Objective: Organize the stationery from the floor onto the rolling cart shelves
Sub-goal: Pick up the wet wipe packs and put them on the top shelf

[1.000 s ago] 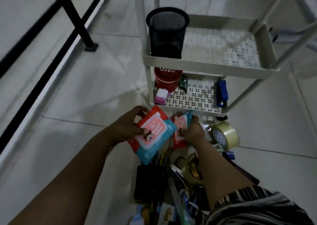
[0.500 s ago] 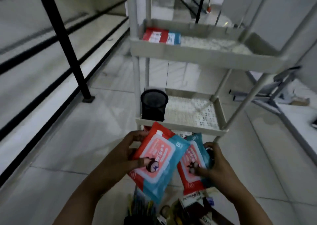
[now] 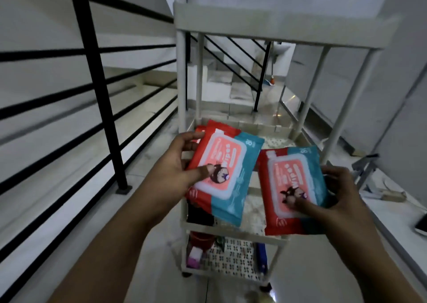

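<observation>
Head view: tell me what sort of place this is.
Probably an indoor stair landing in a home or small building: a black metal railing runs along the left, tiled steps rise behind the white rolling cart, and the floor is pale tile.

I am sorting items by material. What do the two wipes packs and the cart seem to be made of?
Left wipes pack and right wipes pack: probably soft plastic film, glossy; they sag and reflect light. Cart: smooth off-white posts and perforated trays, painted metal or plastic; unclear which.
</observation>
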